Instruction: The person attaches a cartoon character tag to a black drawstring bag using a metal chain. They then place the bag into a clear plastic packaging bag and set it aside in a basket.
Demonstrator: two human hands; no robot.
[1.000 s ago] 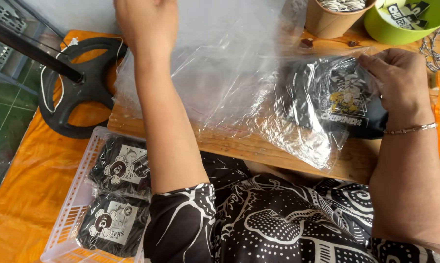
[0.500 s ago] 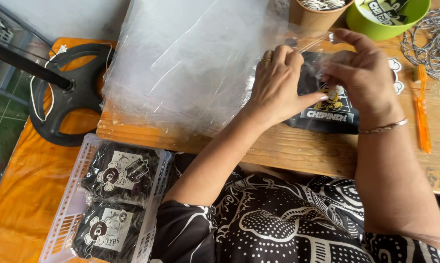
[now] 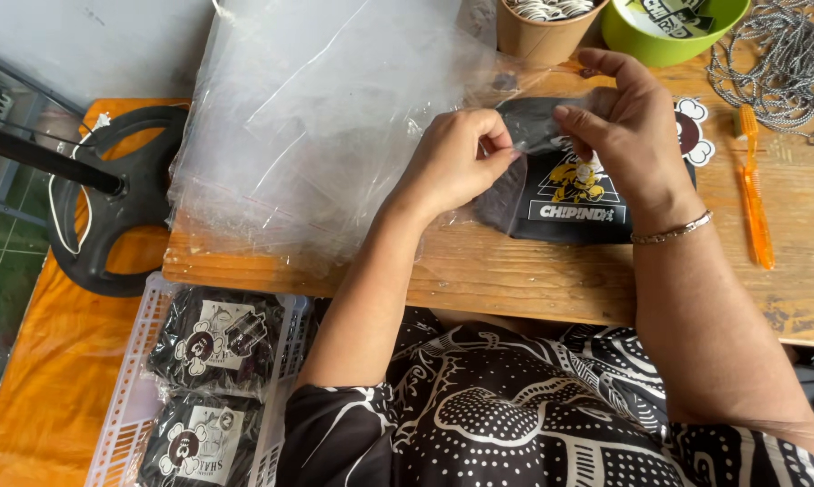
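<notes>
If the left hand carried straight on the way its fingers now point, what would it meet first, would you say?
Most likely the right hand: the left hand points rightward across the folded black garment, both pinching a thin clear bag between them. Depth is hard to judge.

to the left of your grip lies a stack of clear bags [image 3: 317, 117], a black wheel base [image 3: 109, 212] beyond it. below-left, a white basket [image 3: 136, 397]. to the right, an orange brush [image 3: 754, 194]; above, a green bowl [image 3: 673, 27].
</notes>
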